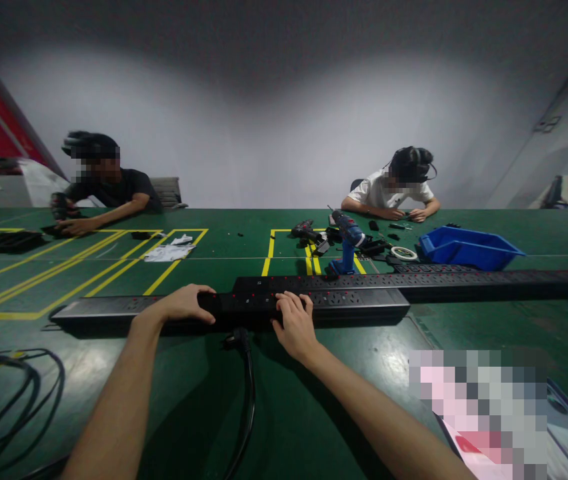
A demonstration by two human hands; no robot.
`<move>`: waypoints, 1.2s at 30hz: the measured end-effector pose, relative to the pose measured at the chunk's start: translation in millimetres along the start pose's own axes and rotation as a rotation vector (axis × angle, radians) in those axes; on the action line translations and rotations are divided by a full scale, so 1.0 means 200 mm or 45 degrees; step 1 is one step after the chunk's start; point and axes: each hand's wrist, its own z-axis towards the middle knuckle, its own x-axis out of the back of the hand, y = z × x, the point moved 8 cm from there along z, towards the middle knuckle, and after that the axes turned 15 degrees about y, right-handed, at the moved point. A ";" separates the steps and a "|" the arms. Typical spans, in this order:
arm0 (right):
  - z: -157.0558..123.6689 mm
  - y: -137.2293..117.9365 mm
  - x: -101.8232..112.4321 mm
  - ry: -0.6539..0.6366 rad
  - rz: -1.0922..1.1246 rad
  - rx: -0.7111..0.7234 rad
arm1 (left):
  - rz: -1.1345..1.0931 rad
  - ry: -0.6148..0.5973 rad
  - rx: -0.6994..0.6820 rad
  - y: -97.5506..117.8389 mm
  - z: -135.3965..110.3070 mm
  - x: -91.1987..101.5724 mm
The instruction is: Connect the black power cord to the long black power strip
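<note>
A long black power strip point(354, 299) with grey ends and rows of sockets lies across the green table in front of me. My left hand point(184, 305) is closed round its left-middle part, fingers over the far edge and thumb on the near side. On the strip's middle, my right hand point(296, 325) grips with curled fingers on top and the thumb at the near face. Between the hands, a black plug point(237, 338) with a thick cable point(250, 400) lies just in front of the strip. Whether the plug touches the strip, I cannot tell.
Behind lies another long power strip point(494, 285). A blue cordless drill point(348, 240), a tape roll point(404, 254) and a blue bin point(469, 248) stand beyond. Coiled cable point(34, 380) is at left. Two people point(131, 190) point(389, 190) sit across the table.
</note>
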 end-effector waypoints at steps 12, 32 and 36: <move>-0.06 -0.22 -0.05 -0.202 0.056 0.242 | 0.287 0.153 0.046 0.15 -0.03 0.12; -0.11 -0.12 -0.11 -0.433 0.032 -0.222 | 0.687 -0.109 -0.036 0.78 -0.20 -0.18; -0.10 -0.11 -0.11 -0.430 0.036 -0.230 | 0.676 -0.175 -0.014 0.72 -0.17 -0.24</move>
